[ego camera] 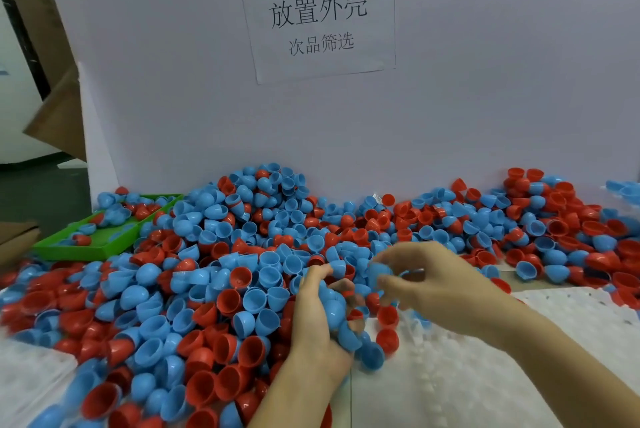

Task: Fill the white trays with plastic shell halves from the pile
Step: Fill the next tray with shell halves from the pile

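head view: left hand (317, 320) clutches a stack of blue shell halves (341, 322); right hand (433, 275) pinches one blue half (378, 273) above a white tray (485, 375), beside the pile (207, 271).

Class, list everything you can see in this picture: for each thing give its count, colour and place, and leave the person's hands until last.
pile of shell halves: too many to count, blue and red, across the table against the white board
white tray: one clearly seen, white, front right, a few red halves in it near the hands
white tray corner: one, white, front left, partly under the pile
green tray: one, green, back left, a few blue and red halves inside
paper sign: one, white with black print, taped to the board
white board: one, white, upright behind the pile
cardboard: brown, far left
left hand: one, grips several blue halves
right hand: one, pinches a blue half, blurred
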